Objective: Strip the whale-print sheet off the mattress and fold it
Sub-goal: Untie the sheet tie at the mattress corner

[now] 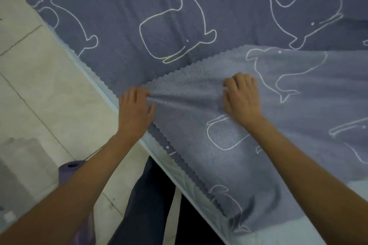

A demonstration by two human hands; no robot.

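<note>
**Blue-grey whale-print sheet** (123, 16), soft nubbly fabric, white outline whales, zigzag-cut hem. Lies spread across the mattress, dark face up, reaching to the far corner at upper left.

**Pale, light-coloured mattress** (256, 238). Shows only as a narrow strip along the near edge and as a bare patch at lower right.

**Turned-back flap** (298, 125) of the same sheet, paler reverse side up, whales showing faintly through. Covers the near right part of the bed, resting on top of the darker face. Edged by a zigzag hem running diagonally from the mattress edge up toward the right.

**Left hand** (135, 105), bare, palm down at the mattress edge. Pinches the corner of the flap, fingers curled over the cloth, thumb out to the side. Draws fanned creases out of the cloth toward the right.

**Right hand** (242, 97), bare, knuckles up on the flap, well in from the edge. Grips a bunch of cloth under curled fingers, with the fabric taut and ridged between the two hands.

**Dark trousers** (147, 195), just beside the near mattress edge.

**Beige tiled floor** (39, 85), left of the bed.

**Purple roll** (72, 166), end-on, partly hidden behind the left forearm.

**Blurred grey object** (20, 165), lower left, too soft to identify.
</note>
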